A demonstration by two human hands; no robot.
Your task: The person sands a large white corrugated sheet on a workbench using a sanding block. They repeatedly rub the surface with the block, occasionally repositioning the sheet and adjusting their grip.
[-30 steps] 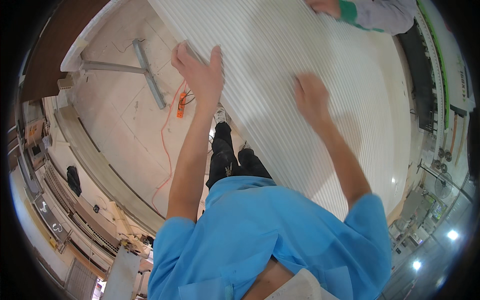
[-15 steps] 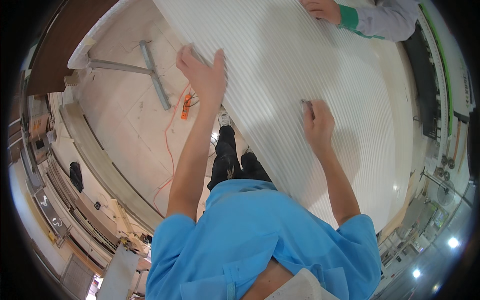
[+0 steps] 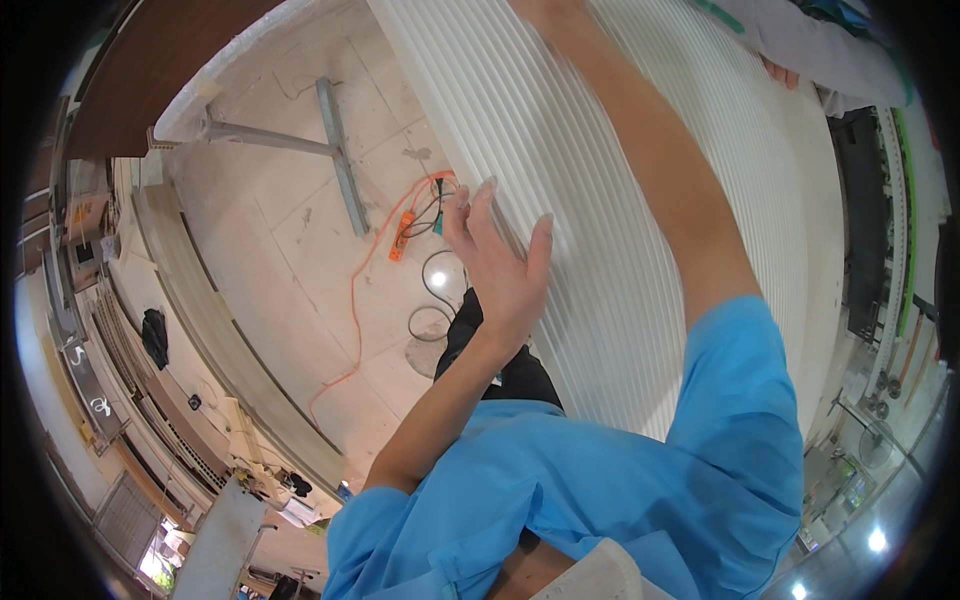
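Note:
A large white ribbed panel [image 3: 590, 260] lies in front of me. At its left edge is my left hand [image 3: 505, 270], fingers spread and thumb apart, holding nothing. It touches or hovers close to the edge; which of the two I cannot tell. My right arm stretches far across the panel. Only the back part of my right hand [image 3: 548, 12] shows at the top rim, its fingers cut off by the picture edge, so whatever it may hold is hidden. At the far right, a co-worker's hand [image 3: 780, 72] rests by the panel, below a pale sleeve [image 3: 820, 45].
Left of the panel, an orange power strip [image 3: 401, 236] with an orange cord [image 3: 358, 310] and dark cables lies on the tiled floor. A grey metal T-shaped stand leg [image 3: 342, 155] is farther out. Long boards [image 3: 225, 310] line the left side.
My right hand has moved from the panel's middle, where it pinched a small dark thing, to the far top edge. My left hand has come nearer along the edge. The co-worker's arm shifted right.

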